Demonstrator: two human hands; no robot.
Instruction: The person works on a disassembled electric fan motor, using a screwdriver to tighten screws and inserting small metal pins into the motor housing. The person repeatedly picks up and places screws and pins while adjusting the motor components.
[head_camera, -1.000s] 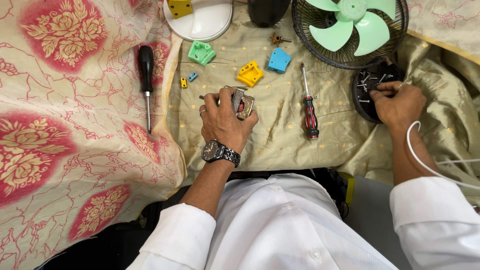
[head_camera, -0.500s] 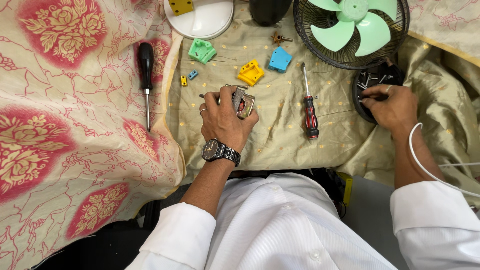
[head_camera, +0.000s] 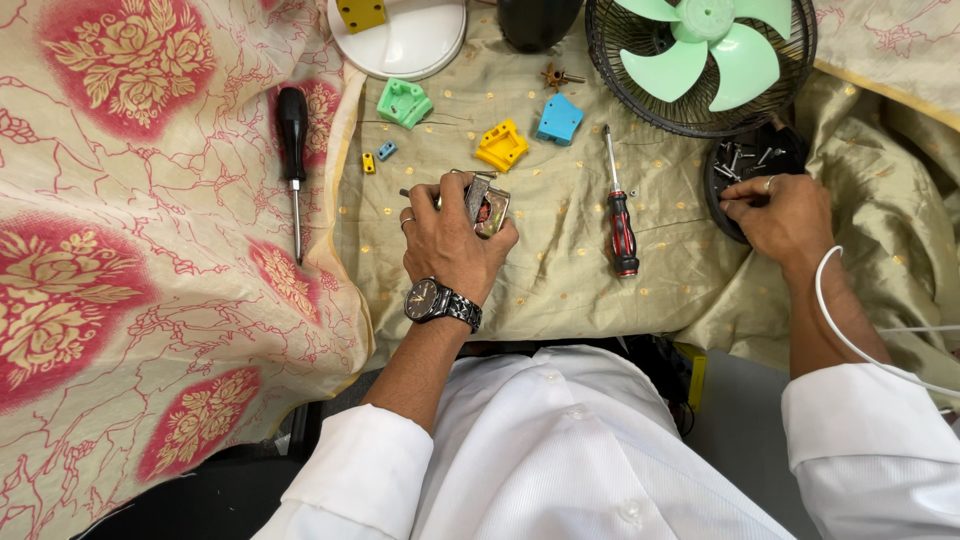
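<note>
My left hand (head_camera: 452, 238), with a wristwatch, grips a small metal motor part (head_camera: 487, 207) with copper winding, resting on the olive cloth. My right hand (head_camera: 783, 211) reaches into a black round dish (head_camera: 718, 180) holding several screws (head_camera: 742, 157); its fingertips are pinched together among them, and whether a screw is between them is hidden. A red-and-black screwdriver (head_camera: 620, 211) lies between my two hands.
A black-handled screwdriver (head_camera: 293, 142) lies at left on the floral cloth. Green (head_camera: 403, 102), yellow (head_camera: 500, 146) and blue (head_camera: 559, 119) plastic pieces lie beyond my left hand. A fan guard with green blades (head_camera: 705, 55) and a white round base (head_camera: 410, 40) sit at the far edge. A white cable (head_camera: 835, 318) crosses my right forearm.
My right hand has shifted slightly left within the black dish of screws. My left hand stays on the motor part.
</note>
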